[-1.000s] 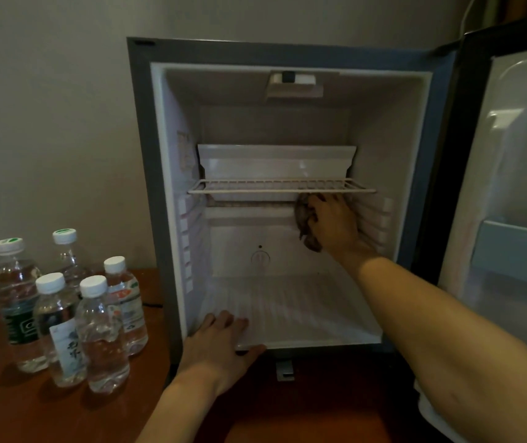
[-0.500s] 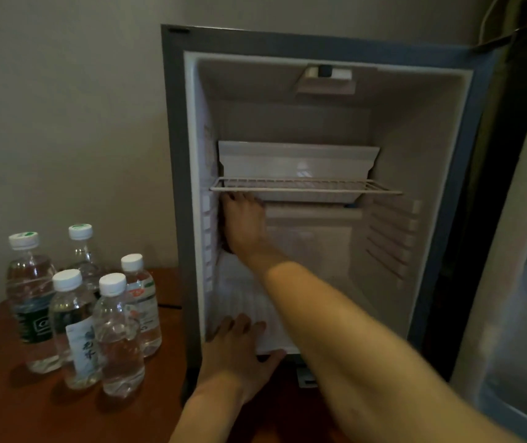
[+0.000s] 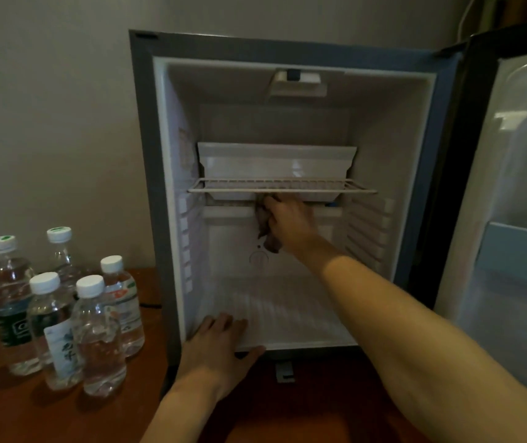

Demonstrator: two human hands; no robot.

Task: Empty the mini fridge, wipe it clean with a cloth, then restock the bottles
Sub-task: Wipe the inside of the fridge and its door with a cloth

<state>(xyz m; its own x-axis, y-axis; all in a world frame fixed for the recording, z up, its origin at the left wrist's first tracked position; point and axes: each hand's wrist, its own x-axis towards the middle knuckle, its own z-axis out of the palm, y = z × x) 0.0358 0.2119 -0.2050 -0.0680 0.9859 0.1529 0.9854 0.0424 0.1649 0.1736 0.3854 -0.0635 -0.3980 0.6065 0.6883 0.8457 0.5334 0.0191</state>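
Observation:
The mini fridge (image 3: 147,155) stands open on a wooden table, with nothing stored inside. My right hand (image 3: 289,222) reaches in under the wire shelf (image 3: 319,187) and grips a brownish cloth (image 3: 263,225) against the back wall, near the middle. My left hand (image 3: 220,350) rests flat on the front lip of the fridge floor (image 3: 287,314), fingers straight. Several water bottles (image 3: 96,334) with white caps stand grouped on the table to the left of the fridge.
The fridge door (image 3: 518,219) hangs open at the right, with a door shelf (image 3: 518,247) in it. A white tray (image 3: 275,164) sits above the wire shelf. The wooden table (image 3: 16,410) runs under the fridge and bottles. A grey wall stands behind.
My right hand with the cloth swept from the right side to the left wall, then back to the middle of the back wall. My left hand stayed on the floor's lip.

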